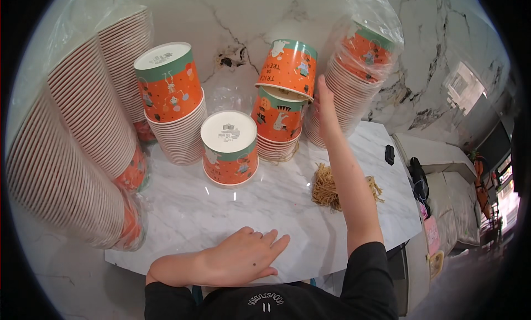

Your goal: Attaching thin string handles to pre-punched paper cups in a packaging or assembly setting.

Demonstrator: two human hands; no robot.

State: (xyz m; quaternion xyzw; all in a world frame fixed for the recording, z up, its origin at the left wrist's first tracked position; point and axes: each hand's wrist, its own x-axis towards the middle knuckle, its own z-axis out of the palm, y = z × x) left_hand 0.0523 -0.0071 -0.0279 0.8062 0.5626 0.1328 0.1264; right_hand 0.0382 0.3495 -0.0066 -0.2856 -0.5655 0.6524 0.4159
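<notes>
My left hand hovers over or rests on the table's near edge, fingers apart and holding nothing. My right arm reaches forward, and my right hand is at the right side of an upside-down orange paper bucket with a green band. That bucket sits tilted above a short stack of matching buckets, a gap showing between them. My right fingertips are mostly hidden, but the hand appears to grip the bucket's rim. A tan bundle of cord lies beneath my right forearm.
A single upturned bucket stands mid-table, with a taller bucket stack behind its left. Long plastic-wrapped stacks lean along the left. Another wrapped stack stands close behind my right hand. A small black object lies near the right edge.
</notes>
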